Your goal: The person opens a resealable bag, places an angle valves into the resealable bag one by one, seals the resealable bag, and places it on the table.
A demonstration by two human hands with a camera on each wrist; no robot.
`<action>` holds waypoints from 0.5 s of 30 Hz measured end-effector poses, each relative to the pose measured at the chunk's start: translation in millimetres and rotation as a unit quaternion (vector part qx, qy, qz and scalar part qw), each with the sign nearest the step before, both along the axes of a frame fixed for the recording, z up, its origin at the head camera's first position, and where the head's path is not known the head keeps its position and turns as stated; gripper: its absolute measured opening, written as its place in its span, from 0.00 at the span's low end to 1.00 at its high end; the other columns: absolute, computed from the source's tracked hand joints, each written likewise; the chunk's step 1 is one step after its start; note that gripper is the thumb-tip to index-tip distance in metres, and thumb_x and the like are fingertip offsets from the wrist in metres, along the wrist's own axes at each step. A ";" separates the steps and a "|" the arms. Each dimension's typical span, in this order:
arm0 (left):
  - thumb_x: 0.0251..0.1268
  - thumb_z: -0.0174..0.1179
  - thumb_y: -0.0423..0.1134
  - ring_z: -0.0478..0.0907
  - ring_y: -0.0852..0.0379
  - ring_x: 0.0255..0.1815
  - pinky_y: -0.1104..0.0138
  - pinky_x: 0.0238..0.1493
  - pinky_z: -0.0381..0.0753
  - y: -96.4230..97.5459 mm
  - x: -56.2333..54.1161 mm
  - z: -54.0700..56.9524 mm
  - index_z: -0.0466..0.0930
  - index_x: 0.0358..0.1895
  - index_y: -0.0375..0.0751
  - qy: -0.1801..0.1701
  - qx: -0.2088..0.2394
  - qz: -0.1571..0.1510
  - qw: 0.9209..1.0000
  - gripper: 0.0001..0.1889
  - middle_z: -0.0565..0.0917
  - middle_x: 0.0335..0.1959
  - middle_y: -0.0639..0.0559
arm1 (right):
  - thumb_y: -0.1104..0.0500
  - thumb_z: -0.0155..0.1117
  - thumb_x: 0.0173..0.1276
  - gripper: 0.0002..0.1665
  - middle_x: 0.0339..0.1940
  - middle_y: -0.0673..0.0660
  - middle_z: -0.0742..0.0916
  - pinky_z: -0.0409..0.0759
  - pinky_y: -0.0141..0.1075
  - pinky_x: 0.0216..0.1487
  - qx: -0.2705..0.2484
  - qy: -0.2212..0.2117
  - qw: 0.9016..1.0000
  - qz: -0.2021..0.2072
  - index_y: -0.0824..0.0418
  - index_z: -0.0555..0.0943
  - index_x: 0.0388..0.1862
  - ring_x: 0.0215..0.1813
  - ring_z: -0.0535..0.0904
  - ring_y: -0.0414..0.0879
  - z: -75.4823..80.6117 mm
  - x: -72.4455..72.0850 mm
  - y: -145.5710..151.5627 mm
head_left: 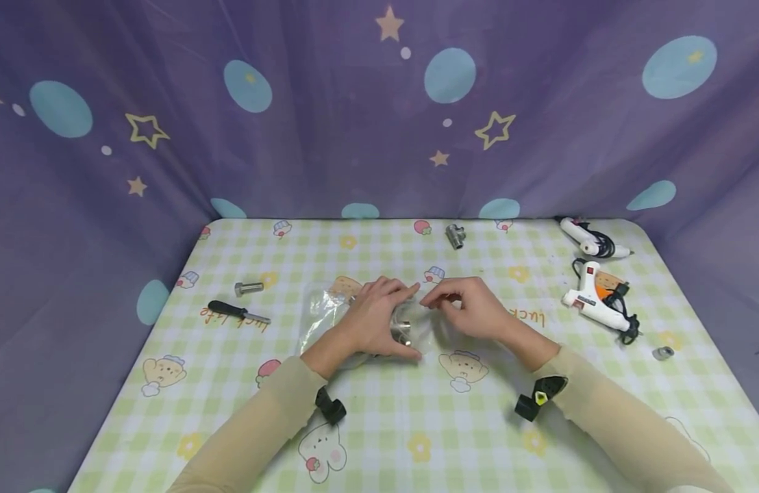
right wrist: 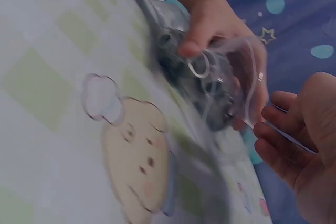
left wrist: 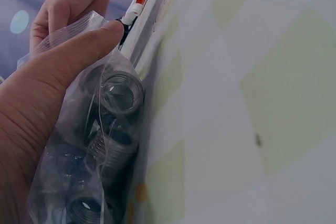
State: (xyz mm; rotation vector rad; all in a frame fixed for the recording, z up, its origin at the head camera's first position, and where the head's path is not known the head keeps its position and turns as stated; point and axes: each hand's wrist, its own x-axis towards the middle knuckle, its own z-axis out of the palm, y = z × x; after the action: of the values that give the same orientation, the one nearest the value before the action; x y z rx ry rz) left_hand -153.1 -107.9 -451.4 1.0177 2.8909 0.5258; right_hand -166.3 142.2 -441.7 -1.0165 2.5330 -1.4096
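Observation:
A clear plastic bag (head_left: 320,318) lies on the table with several threaded metal pipe fittings (left wrist: 113,150) inside. My left hand (head_left: 375,320) spans the bag from above and grips it, thumb on the near side and fingers on the far side. At the bag's right end, the fingertips of my right hand (head_left: 476,309) pinch the thin plastic edge. In the right wrist view, the bag's loose mouth (right wrist: 251,72) stands up between both hands, and a ring-shaped fitting end (right wrist: 199,65) shows through it. The left palm hides part of the bag.
To the left lie a screwdriver (head_left: 228,309) and a metal bolt (head_left: 249,288). A metal tee fitting (head_left: 456,237) sits at the back. On the right are a white glue gun (head_left: 592,298), another white corded tool (head_left: 579,235) and a small metal fitting (head_left: 663,352). A purple curtain (head_left: 367,137) hangs behind.

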 end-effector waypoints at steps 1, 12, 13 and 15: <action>0.37 0.78 0.78 0.74 0.51 0.63 0.52 0.65 0.75 0.2 -0.2 0.0 0.66 0.83 0.46 0.000 -0.001 0.000 1.000 0.67 0.80 0.63 0.53 | 0.74 0.59 0.72 0.18 0.41 0.56 0.94 0.89 0.36 0.50 -0.001 0.006 1.000 -0.003 0.60 0.92 0.47 0.44 0.90 0.48 1.2 -2.7 2.0; 0.37 0.79 0.77 0.74 0.50 0.63 0.52 0.64 0.75 1.0 -0.7 0.9 0.67 0.82 0.46 -0.001 0.002 -0.003 1.000 0.66 0.81 0.62 0.52 | 0.68 0.65 0.75 0.13 0.49 0.56 0.94 0.91 0.43 0.50 0.036 0.062 0.996 -0.053 0.59 0.91 0.51 0.48 0.91 0.49 19.3 -48.3 22.6; 0.37 0.78 0.77 0.74 0.51 0.63 0.52 0.64 0.75 0.9 -0.9 0.6 0.66 0.82 0.46 -0.002 0.000 -0.002 1.000 0.66 0.80 0.62 0.52 | 0.68 0.65 0.75 0.13 0.50 0.57 0.93 0.91 0.44 0.50 0.042 0.063 0.995 -0.061 0.60 0.91 0.52 0.49 0.91 0.51 19.6 -54.1 23.3; 0.37 0.78 0.77 0.74 0.51 0.63 0.52 0.64 0.75 0.2 -0.8 0.5 0.66 0.82 0.46 -0.001 -0.002 -0.002 1.000 0.66 0.80 0.63 0.52 | 0.67 0.65 0.75 0.13 0.52 0.59 0.93 0.91 0.47 0.52 0.055 0.063 0.993 -0.079 0.62 0.90 0.53 0.51 0.90 0.54 19.6 -65.4 23.7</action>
State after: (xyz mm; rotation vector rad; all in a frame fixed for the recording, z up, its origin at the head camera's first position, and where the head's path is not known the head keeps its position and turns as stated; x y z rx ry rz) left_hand -153.9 -107.7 -450.9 1.0207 2.8867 0.5203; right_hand -231.6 165.9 -422.2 -0.9328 2.8026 -1.2614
